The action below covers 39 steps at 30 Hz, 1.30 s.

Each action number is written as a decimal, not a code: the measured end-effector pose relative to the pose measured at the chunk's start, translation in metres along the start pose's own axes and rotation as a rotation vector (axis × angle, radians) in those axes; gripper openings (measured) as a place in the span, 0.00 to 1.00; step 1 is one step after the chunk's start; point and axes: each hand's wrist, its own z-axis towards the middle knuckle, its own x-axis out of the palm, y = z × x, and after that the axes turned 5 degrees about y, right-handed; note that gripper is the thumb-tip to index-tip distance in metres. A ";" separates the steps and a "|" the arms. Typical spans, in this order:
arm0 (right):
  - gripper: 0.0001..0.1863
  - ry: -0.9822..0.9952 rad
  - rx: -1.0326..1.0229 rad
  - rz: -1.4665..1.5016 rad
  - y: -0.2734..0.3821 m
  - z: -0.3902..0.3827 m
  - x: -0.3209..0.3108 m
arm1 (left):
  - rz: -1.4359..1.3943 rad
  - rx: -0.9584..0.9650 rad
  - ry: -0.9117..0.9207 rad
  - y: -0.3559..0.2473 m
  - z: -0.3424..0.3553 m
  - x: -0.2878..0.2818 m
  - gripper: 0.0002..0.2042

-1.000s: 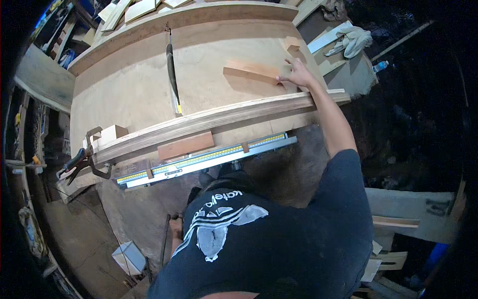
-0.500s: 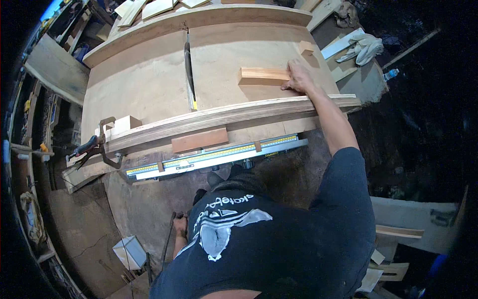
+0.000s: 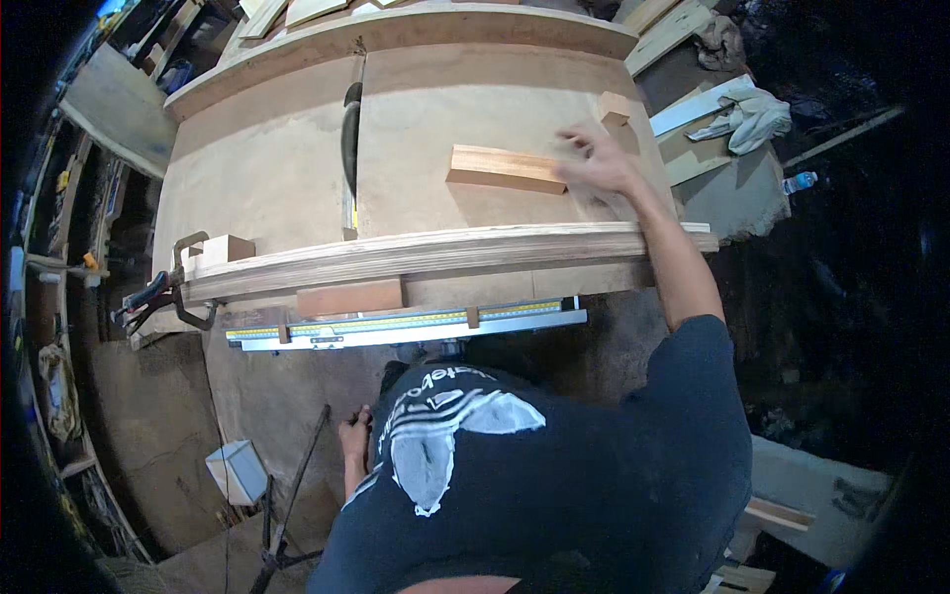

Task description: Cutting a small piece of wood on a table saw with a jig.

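A squared wooden block lies on the plywood sled base, to the right of the saw blade that rises through a slot. My right hand is at the block's right end, smeared by motion. Its fingers are apart and not wrapped round the block; whether they touch it, I cannot tell. My left hand hangs low beside my shirt, near a dark thin rod. Its fingers are partly hidden, so its grip does not show.
A thick plywood fence crosses the sled's near side, with a clamp and a stop block at its left. A small offcut sits at far right. The saw's metal rail runs in front of me.
My right hand has loosened from the block's right end, its fingers lifting apart. The block now lies turned slightly, its right end nearer me. The whole view has shifted a little.
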 end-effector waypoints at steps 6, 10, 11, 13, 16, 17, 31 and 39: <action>0.38 0.347 -0.056 0.011 0.029 0.012 0.007 | -0.110 0.093 0.032 0.003 0.005 0.057 0.25; 0.37 0.337 0.087 0.180 0.005 0.009 0.007 | -0.197 0.082 0.041 -0.037 -0.016 0.101 0.25; 0.37 0.346 0.081 0.181 0.004 0.011 0.007 | -0.186 0.096 0.045 -0.045 -0.024 0.107 0.25; 0.37 0.378 0.042 0.181 0.004 0.017 0.004 | -0.182 0.098 0.077 -0.031 -0.014 0.120 0.26; 0.37 0.370 0.034 0.098 0.013 0.017 0.003 | -0.225 0.094 0.047 -0.036 -0.015 0.127 0.24; 0.37 0.368 0.034 0.093 0.011 0.017 0.002 | -0.228 0.097 0.050 -0.037 -0.013 0.127 0.24; 0.33 0.357 0.180 0.231 0.007 0.018 -0.004 | -0.264 0.132 0.037 -0.032 -0.020 0.087 0.26; 0.36 0.374 0.221 0.276 0.013 0.017 -0.001 | -0.215 0.129 0.040 -0.020 -0.014 0.074 0.25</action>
